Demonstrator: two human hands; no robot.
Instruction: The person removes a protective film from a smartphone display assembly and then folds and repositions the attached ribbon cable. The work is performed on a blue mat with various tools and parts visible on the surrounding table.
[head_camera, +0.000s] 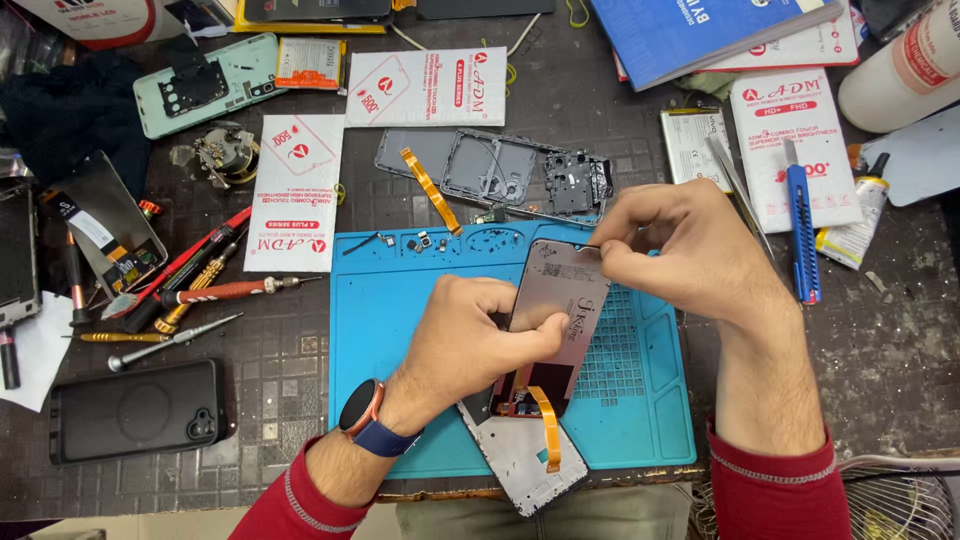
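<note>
My left hand (470, 340) grips a phone display panel (556, 300) with an orange flex cable at its lower end, holding it tilted over a blue work mat (400, 340). At the panel's top right corner my right hand (670, 245) pinches a thin strip or film. Under the panel lies a grey phone frame (520, 455), poking over the mat's near edge. A smart watch sits on my left wrist.
Screwdrivers (190, 300) lie left of the mat, a black phone case (135, 408) near left. A dismantled phone back with an orange flex (500, 170) lies behind the mat. White screen packets (295, 190), a blue knife (800, 230), a glue tube (855, 220) and a white bottle (900, 70) surround it.
</note>
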